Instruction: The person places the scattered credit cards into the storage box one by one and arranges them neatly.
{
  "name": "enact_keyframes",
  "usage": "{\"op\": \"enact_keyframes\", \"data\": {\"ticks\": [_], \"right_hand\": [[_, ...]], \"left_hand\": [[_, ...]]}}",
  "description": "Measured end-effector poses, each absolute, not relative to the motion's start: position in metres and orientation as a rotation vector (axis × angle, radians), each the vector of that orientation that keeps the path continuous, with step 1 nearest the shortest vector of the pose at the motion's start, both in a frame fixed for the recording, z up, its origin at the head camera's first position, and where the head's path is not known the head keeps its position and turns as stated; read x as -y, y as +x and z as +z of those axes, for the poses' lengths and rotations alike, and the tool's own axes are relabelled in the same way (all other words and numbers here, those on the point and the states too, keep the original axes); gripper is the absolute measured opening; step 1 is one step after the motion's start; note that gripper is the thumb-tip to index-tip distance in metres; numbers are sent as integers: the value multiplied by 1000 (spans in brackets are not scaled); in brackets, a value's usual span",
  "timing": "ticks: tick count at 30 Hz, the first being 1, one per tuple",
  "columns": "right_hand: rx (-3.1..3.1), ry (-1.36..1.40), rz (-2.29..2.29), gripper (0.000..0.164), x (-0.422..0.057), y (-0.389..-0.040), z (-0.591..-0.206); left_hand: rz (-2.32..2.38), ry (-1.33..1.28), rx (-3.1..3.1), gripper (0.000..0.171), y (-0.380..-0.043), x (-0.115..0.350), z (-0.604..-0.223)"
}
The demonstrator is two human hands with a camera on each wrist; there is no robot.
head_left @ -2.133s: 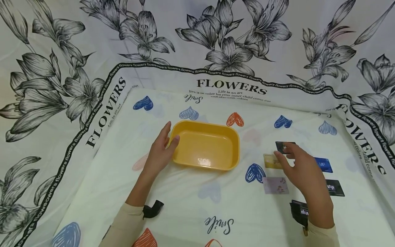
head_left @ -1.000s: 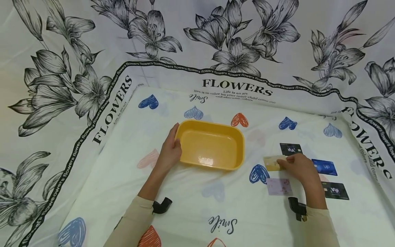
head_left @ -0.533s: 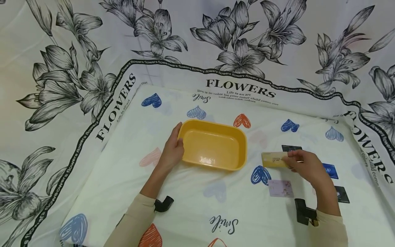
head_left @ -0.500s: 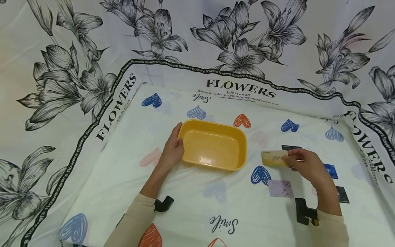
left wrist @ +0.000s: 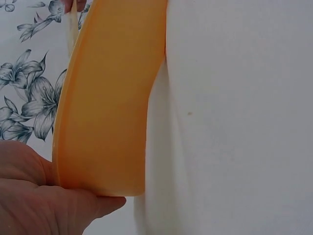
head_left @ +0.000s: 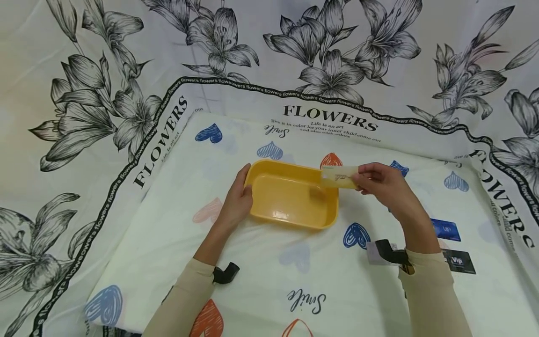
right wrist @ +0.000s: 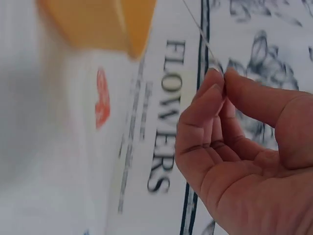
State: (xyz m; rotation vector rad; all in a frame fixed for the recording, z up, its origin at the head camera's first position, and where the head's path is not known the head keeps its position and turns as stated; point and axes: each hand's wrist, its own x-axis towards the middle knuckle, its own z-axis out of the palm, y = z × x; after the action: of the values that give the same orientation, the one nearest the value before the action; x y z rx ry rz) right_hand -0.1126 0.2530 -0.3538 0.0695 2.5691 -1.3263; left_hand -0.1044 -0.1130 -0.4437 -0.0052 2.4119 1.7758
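Observation:
My right hand (head_left: 383,187) pinches a gold card (head_left: 338,177) by one end between thumb and fingertips. The card's other end overlaps the right rim of a yellow plastic tray (head_left: 290,196), above its inside. Seen from the right wrist, the card (right wrist: 203,36) shows edge-on as a thin line, the tray blurred beyond it. At the tray's left end my left hand (head_left: 233,203) grips the wall, thumb at the rim and fingers along the outside. The left wrist view shows the tray's outer side (left wrist: 107,107) and that hand (left wrist: 49,200) at its end.
A blue VIP card (head_left: 447,230) and a black VIP card (head_left: 461,261) lie right of the right wrist. A pale pink card (head_left: 373,253) is partly covered by a black wrist mount (head_left: 391,252). White heart-print cloth (head_left: 252,281) lies underneath; flower-print fabric (head_left: 337,51) surrounds it.
My right hand has picked up the gold card from beside the other cards and carried it left and away from me to the tray. My left hand has stayed at the tray's left end.

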Motion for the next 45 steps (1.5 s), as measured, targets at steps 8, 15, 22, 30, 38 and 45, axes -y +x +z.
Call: {"op": "enact_keyframes", "data": {"ticks": [8,15,22,30,38,45], "right_hand": [[-2420,38,-1383,41,-185,-137,-363],[-2131,138,-1607,35,-142,-143,-398],[-2010,223,-1716,29,-118,-141,-422],[-2022,282,-1647,32,-109,-149,-432],[-2032,282,-1570,27,-109,-154,-436],[-2065,255,-1538,26,-107,-158,-437]], "left_hand": [[1791,-4,-2400,62,-108,109,-446],[1801,-16,-2356,62,-109,107,-449],[1791,-33,-2365,62,-110,108,-449],[1777,-22,-2384,62,-110,110,-449],[1764,-39,-2378,63,-109,112,-448],[1770,-34,-2374,63,-109,113,-447]]}}
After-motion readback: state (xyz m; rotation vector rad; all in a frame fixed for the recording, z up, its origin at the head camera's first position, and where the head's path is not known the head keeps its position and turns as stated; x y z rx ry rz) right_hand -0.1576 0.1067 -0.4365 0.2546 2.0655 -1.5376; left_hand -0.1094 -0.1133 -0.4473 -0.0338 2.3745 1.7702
